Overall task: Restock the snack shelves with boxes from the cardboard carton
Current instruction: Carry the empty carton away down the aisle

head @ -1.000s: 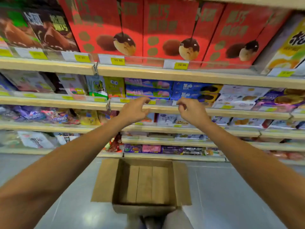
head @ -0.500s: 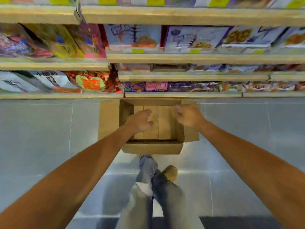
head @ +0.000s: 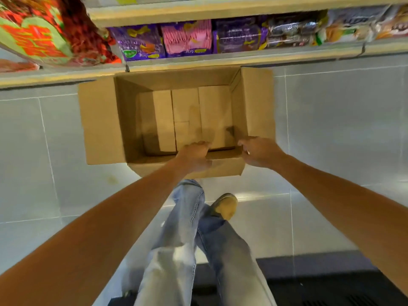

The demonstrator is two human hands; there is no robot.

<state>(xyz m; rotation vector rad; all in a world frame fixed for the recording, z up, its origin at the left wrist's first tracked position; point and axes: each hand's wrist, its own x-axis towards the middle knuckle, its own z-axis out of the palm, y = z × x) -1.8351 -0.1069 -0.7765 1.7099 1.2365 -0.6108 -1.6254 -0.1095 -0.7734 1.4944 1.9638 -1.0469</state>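
An open cardboard carton (head: 100, 122) stands on the floor against the bottom shelf, its flaps folded out. Inside stand several plain beige boxes (head: 214, 111), side by side. My left hand (head: 195, 156) hovers over the carton's near wall with its fingers loosely curled downward, holding nothing. My right hand (head: 258, 151) is over the near right corner, fingers pointing left toward the inside, also empty. Whether either hand touches the cardboard cannot be told.
The bottom shelf (head: 220, 60) carries purple packs (head: 139, 43), a pink pack (head: 187, 38) and dark packs (head: 291, 34). Red and green bags (head: 37, 34) hang at the upper left. My legs in jeans (head: 187, 217) and one shoe (head: 225, 206) stand on grey floor tiles right before the carton.
My view has dropped from the upper shelves to the carton on the floor. Both hands came down from the shelf edge to the carton's near edge, and the carton is much closer.
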